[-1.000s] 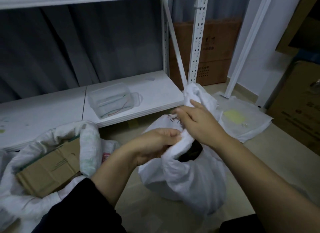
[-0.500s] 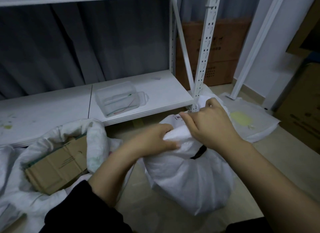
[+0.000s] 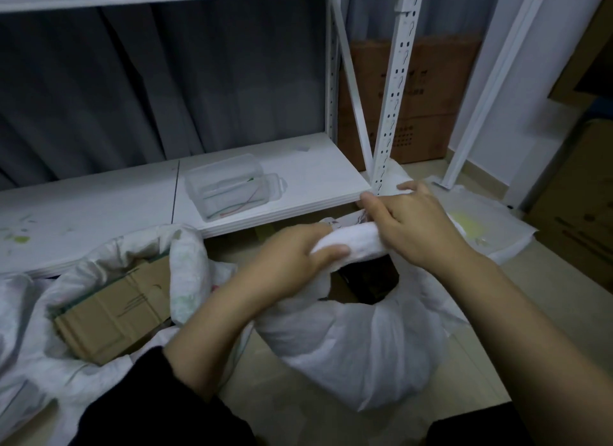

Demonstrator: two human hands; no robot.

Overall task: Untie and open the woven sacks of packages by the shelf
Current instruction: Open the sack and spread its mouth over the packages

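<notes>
A white woven sack (image 3: 358, 352) stands on the floor in front of me, bulging, with a dark gap at its mouth. My left hand (image 3: 292, 263) grips the rolled rim of the sack's mouth from the left. My right hand (image 3: 418, 226) grips the same rolled rim from the right, thumb pointing left. A second white sack (image 3: 185, 263) lies open at the left, with a brown cardboard package (image 3: 112, 313) showing inside it.
A white metal shelf (image 3: 298, 180) stands just behind the sacks, its slotted post (image 3: 394, 90) close to my right hand. A clear plastic box (image 3: 229, 186) lies on the shelf. A flat plastic bag (image 3: 481, 226) lies on the floor at right. Cardboard boxes (image 3: 421, 97) stand behind and at right.
Both hands have rolled the sack's neck down and spread it wider, so the dark opening has grown. My right hand moved up and right toward the shelf post.
</notes>
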